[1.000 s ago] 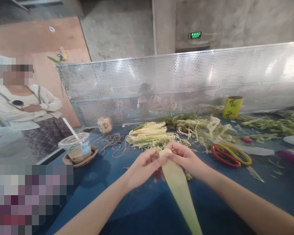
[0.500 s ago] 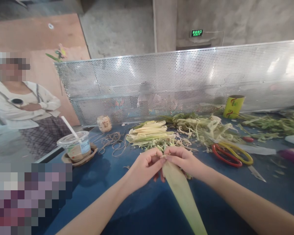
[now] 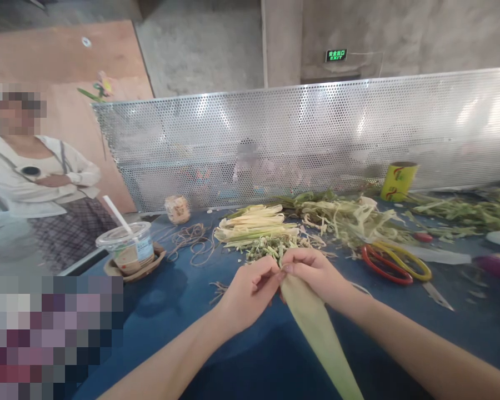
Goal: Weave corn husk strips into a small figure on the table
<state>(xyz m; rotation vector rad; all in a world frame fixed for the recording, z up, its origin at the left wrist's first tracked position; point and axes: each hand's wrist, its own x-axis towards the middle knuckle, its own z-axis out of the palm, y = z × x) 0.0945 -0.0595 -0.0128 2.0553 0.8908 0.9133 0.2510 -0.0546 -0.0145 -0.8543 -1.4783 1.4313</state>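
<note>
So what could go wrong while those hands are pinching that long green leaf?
The long leaf is pinched at its top by the left hand and the right hand; a hard tug might tear it. The red and yellow scissors and a pointed blade lie close by the right hand, so a sideways sweep could get scratched. The drink cup sits near the edge of the table and could tip if bumped.

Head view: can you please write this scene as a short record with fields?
Left hand: pinches the far end of the leaf
Right hand: pinches the same end, touching the left hand
Leaf: long, pale green, runs toward the camera above the blue table
Beyond the hands: pile of leaf strips, twine
Right side: scissors, yellow can
Left side: cup with straw, standing person
</note>
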